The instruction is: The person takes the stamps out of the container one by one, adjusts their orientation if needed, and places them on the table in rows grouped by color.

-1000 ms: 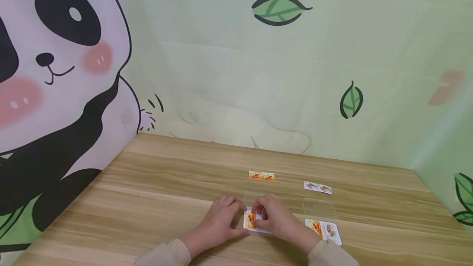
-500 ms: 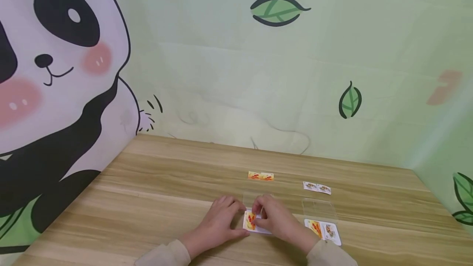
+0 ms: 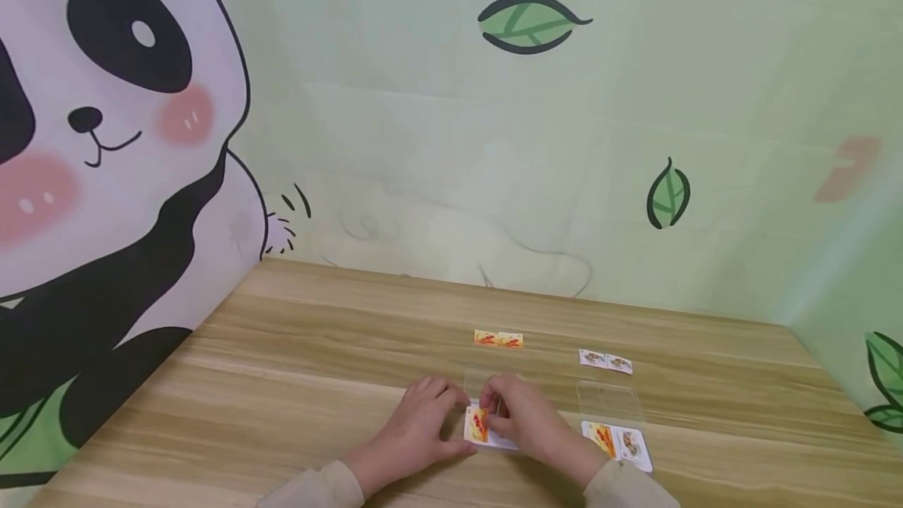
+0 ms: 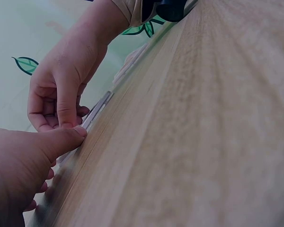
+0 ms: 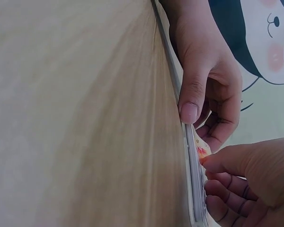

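Note:
A flat white case (image 3: 499,443) with a clear lid (image 3: 483,377) folded back lies on the table before me. My left hand (image 3: 419,426) holds it by the left side, thumb at the near corner and fingers at the far one. On the case's left half is a small orange picture card (image 3: 476,424). My right hand (image 3: 529,420) pinches this card near its right edge. In the right wrist view, the card (image 5: 201,150) stands partly raised off the case between both hands. The right hand covers most of the case's right half.
To the right lies a second open case (image 3: 638,459) holding an orange and a white picture. Farther back are a pair of orange picture cards (image 3: 498,339) and a pair of white ones (image 3: 605,361). A printed panda backdrop (image 3: 395,139) borders the wooden table (image 3: 317,335).
Both hands keep nearly the same places on the case and card. The head view has tipped very slightly.

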`<action>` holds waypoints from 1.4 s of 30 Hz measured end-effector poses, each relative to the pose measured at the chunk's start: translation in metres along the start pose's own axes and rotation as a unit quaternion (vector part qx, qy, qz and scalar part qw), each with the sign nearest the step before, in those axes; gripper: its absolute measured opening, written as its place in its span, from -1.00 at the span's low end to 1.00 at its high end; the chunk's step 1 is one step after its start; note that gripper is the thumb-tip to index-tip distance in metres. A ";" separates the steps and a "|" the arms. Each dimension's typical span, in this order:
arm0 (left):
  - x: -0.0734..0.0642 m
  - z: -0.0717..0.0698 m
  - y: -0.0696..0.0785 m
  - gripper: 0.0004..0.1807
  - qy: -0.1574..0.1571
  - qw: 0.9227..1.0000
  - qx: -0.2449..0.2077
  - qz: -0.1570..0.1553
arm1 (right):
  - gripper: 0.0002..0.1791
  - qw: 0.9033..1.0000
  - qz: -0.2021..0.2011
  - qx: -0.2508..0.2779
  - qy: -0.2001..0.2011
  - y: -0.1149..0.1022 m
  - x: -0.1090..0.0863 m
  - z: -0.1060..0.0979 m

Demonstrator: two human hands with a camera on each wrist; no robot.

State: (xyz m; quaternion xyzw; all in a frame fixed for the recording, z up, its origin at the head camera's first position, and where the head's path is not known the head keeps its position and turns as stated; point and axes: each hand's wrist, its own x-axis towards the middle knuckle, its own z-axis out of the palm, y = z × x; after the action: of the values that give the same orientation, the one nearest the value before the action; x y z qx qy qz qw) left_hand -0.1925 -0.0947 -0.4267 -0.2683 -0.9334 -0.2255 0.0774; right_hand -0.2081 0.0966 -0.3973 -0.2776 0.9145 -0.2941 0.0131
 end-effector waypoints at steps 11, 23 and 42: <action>0.000 0.000 0.000 -0.42 -0.003 1.000 0.000 -0.005 | -0.93 1.000 0.000 -0.008 0.009 -0.003 0.000 -0.001; -0.001 0.003 -0.002 -0.45 0.009 1.000 0.010 0.010 | -0.93 1.000 -0.011 0.010 0.013 -0.008 -0.003 -0.010; 0.001 0.001 0.000 -0.40 0.004 1.000 0.011 0.002 | -0.97 0.996 -0.008 0.089 -0.001 -0.006 -0.003 -0.034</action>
State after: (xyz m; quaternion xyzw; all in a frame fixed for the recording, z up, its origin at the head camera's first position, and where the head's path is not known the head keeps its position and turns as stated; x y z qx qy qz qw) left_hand -0.1933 -0.0940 -0.4274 -0.2682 -0.9351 -0.2160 0.0842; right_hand -0.2090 0.1126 -0.3661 -0.2828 0.8825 -0.3740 0.0359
